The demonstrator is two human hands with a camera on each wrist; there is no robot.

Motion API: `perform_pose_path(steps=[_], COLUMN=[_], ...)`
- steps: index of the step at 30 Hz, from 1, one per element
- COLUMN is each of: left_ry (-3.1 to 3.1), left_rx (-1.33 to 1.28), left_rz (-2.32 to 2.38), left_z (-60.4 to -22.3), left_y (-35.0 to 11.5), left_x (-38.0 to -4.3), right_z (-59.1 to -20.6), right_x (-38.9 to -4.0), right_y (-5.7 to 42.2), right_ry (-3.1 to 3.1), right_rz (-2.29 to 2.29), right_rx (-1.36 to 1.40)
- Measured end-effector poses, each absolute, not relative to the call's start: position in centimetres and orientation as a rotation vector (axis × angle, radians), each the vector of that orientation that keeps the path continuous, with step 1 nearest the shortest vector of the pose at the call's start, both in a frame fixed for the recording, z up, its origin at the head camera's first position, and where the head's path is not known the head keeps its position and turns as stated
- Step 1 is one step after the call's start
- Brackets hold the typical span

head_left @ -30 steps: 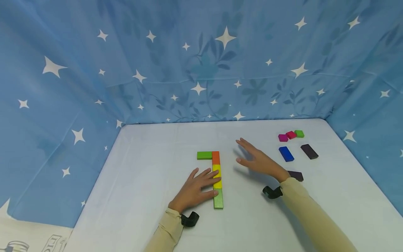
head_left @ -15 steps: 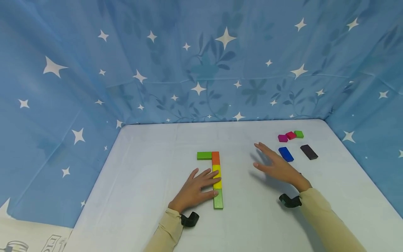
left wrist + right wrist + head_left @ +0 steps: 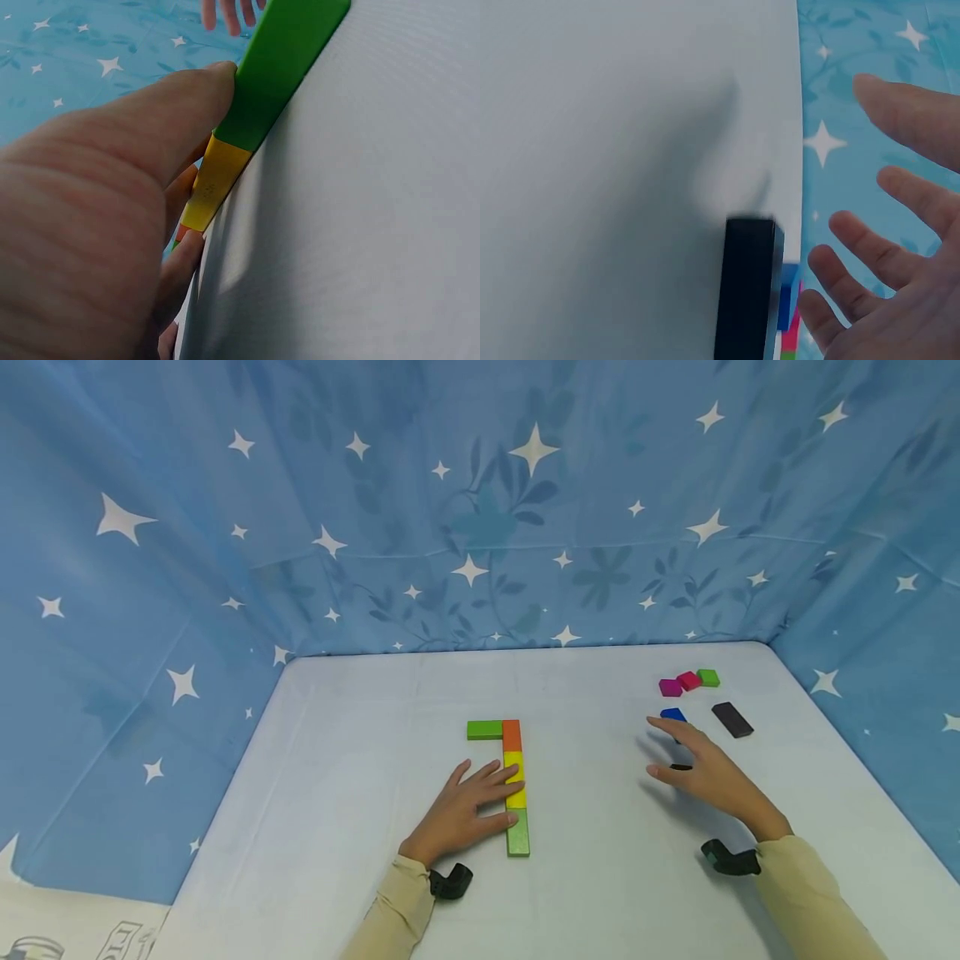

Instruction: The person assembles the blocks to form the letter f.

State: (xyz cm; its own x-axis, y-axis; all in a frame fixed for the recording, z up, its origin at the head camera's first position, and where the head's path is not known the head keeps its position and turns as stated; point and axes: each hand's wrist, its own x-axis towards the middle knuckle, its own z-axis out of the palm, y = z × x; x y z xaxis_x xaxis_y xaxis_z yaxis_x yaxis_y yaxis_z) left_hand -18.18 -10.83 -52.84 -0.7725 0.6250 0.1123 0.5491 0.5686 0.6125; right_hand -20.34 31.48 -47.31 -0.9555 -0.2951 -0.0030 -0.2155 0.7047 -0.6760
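My left hand [image 3: 467, 810] lies with spread fingers on a row of flat wooden blocks. Its thumb touches the light green block [image 3: 518, 839] at the near end, and fingertips rest on the yellow block [image 3: 515, 800]. Beyond these, an orange block [image 3: 512, 735] ends the row, with another green block [image 3: 484, 730] set sideways at its left. In the air to the right, my right hand [image 3: 712, 777] holds nothing, its fingers apart. Beneath it sits a black block [image 3: 750, 292], mostly hidden by the hand in the head view. A blue block [image 3: 673, 715] is partly covered by its fingers.
Another black block [image 3: 732, 720] lies farther right. Near the back right are a magenta block [image 3: 671, 687], a red-pink block [image 3: 689, 680] and a small green block [image 3: 708, 677]. A blue star-patterned curtain [image 3: 420, 510] borders the white table [image 3: 360, 735].
My right hand has moved right and slightly nearer, away from the block row and over the near black block, now overlapping the blue one. My left hand and the row have stayed in place.
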Motion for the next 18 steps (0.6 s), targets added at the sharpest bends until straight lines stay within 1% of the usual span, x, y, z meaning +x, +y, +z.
perform_pose_path(steps=[8, 18], left_ry=[2.676, 2.687], left_rx=[1.009, 1.01], left_rz=[0.992, 0.991], left_z=[-52.9, -52.8], left_y=[-10.8, -10.9], left_x=[-18.2, -18.1], right_z=[-47.7, -48.5], right_x=[-18.7, -17.2], right_y=[33.9, 35.8], right_ry=[2.813, 2.856], right_rz=[-1.018, -0.961], right_rx=[-0.281, -0.211])
